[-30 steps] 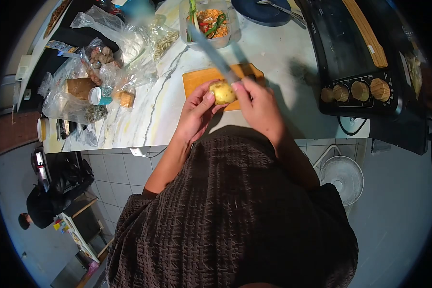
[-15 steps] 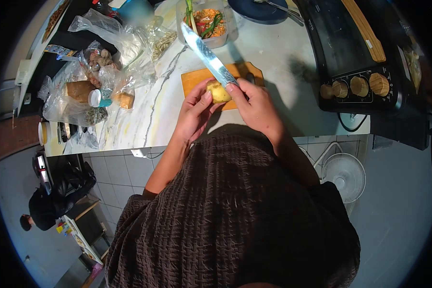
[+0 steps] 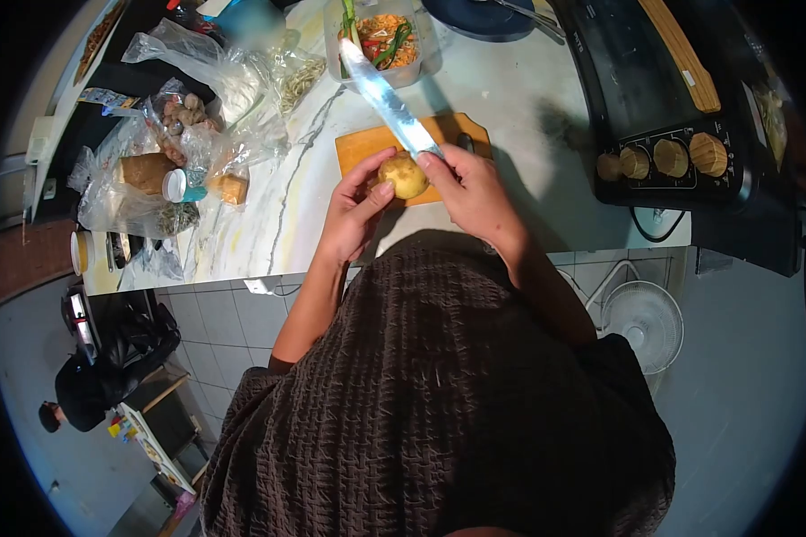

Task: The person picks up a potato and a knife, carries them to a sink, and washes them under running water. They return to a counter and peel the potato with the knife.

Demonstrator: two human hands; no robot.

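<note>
My left hand (image 3: 349, 215) holds a small yellow potato (image 3: 405, 176) just above the near edge of an orange cutting board (image 3: 367, 146). In my right hand (image 3: 475, 192) is a long knife (image 3: 385, 97); its blade rests against the potato's top and points away to the upper left, over the board. Both hands meet around the potato in front of my brown knitted top.
A clear tub of chopped vegetables (image 3: 383, 40) stands beyond the board, a dark plate (image 3: 479, 16) to its right. Plastic bags of food (image 3: 188, 116) crowd the counter's left. A black oven (image 3: 681, 107) with knobs fills the right. Below the counter stands a fan (image 3: 640, 322).
The potato has turned a little in my left hand and the knife blade has shifted slightly against it. Both hands stay over the board's near edge.
</note>
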